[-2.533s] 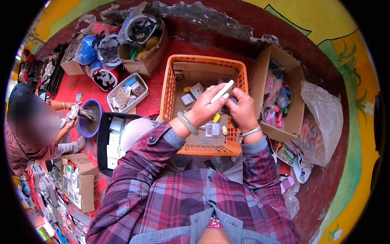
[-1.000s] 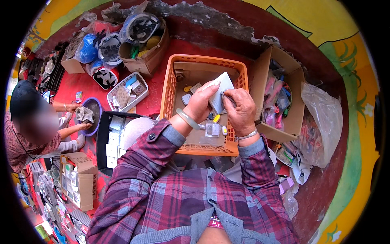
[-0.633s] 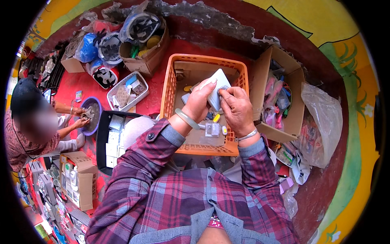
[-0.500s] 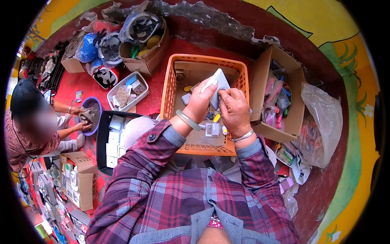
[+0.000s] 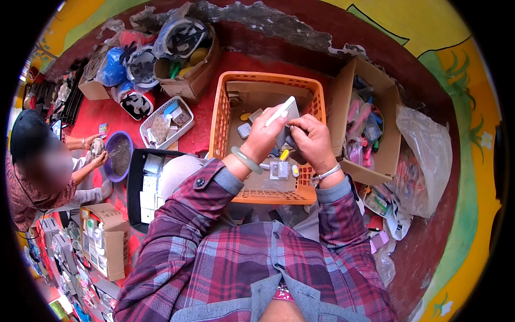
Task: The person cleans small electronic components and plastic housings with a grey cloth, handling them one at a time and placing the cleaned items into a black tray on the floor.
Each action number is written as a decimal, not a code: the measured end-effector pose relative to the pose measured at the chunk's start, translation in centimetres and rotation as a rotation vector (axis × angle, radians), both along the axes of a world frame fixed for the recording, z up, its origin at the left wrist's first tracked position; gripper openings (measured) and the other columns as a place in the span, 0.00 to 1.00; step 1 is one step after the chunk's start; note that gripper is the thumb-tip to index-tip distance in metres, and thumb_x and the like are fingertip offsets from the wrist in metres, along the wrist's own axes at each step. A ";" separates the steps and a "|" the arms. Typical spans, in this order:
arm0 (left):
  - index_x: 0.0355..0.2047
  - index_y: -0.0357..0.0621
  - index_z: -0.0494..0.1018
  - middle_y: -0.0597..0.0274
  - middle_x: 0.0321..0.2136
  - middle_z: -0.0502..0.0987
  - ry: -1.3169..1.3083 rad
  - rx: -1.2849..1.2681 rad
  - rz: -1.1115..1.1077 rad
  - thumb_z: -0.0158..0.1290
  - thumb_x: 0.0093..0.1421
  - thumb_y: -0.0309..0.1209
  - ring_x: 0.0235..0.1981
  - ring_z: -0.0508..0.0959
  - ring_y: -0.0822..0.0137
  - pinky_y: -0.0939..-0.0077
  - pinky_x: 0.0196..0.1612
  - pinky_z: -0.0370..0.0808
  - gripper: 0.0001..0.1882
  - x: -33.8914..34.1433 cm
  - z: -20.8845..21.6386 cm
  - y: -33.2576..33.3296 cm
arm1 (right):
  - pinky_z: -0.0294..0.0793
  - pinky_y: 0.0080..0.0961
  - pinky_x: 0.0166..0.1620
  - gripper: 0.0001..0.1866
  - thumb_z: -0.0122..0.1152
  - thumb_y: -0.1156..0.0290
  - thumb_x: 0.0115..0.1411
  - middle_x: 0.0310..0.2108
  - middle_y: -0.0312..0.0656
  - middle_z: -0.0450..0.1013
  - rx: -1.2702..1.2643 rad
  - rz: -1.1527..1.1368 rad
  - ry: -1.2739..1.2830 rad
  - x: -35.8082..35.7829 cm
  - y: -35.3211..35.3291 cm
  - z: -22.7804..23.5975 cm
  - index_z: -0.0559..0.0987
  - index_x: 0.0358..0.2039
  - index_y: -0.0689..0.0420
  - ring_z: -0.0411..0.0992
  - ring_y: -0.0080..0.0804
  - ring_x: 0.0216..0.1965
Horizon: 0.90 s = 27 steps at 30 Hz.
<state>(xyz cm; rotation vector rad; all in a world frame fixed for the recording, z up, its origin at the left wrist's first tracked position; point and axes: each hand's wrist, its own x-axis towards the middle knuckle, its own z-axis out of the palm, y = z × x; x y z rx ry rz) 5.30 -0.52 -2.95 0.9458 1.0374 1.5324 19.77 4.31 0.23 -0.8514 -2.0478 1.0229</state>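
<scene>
Both my hands are raised over an orange plastic basket (image 5: 221,119). My left hand (image 5: 264,135), with a pale green bangle on the wrist, grips a flat white and grey packet (image 5: 286,111) by its edge. My right hand (image 5: 311,138), with a thin bracelet, pinches something small and dark at the packet's lower corner; what it is cannot be made out. Inside the basket lie several small packaged items (image 5: 279,169) on a cardboard liner.
An open cardboard box (image 5: 370,129) of colourful packets stands right of the basket, with a clear plastic bag (image 5: 424,155) beyond it. To the left are a white tray (image 5: 166,122), a black crate (image 5: 137,188), more boxes, and a seated person (image 5: 43,172) handling something over a purple bowl (image 5: 119,155).
The packet has turned in my hands from lying flat to standing nearly edge-on. My right hand shifted to its lower corner. The seated person keeps working over the bowl.
</scene>
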 end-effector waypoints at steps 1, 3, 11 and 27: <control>0.52 0.34 0.65 0.59 0.44 0.72 -0.021 -0.014 -0.037 0.44 0.64 0.36 0.43 0.72 0.71 0.77 0.47 0.68 0.21 -0.2 0.3 0.0 | 0.72 0.24 0.34 0.07 0.54 0.76 0.54 0.27 0.41 0.74 -0.273 0.023 0.097 0.3 0.2 0.4 0.79 0.32 0.62 0.73 0.31 0.29; 0.52 0.35 0.65 0.57 0.44 0.73 -0.307 -0.063 -0.117 0.43 0.64 0.37 0.44 0.73 0.68 0.74 0.48 0.69 0.21 -0.5 1.3 0.0 | 0.72 0.19 0.35 0.07 0.55 0.75 0.55 0.29 0.39 0.75 -0.818 0.073 0.295 1.2 0.7 1.5 0.78 0.33 0.63 0.73 0.25 0.30; 0.53 0.39 0.62 0.54 0.49 0.71 -0.772 -0.189 -0.040 0.40 0.64 0.36 0.51 0.71 0.58 0.62 0.57 0.66 0.20 -1.4 3.8 0.2 | 0.72 0.16 0.37 0.08 0.55 0.79 0.55 0.30 0.37 0.75 -0.692 -0.065 0.509 2.6 1.0 2.9 0.79 0.34 0.65 0.72 0.21 0.31; 0.52 0.35 0.64 0.57 0.46 0.70 -0.090 0.092 0.026 0.43 0.64 0.34 0.47 0.71 0.68 0.74 0.52 0.66 0.20 -0.5 1.4 -0.1 | 0.71 0.30 0.36 0.13 0.58 0.81 0.48 0.29 0.45 0.71 0.501 -0.149 -0.063 -1.5 -2.2 1.9 0.79 0.36 0.62 0.70 0.40 0.32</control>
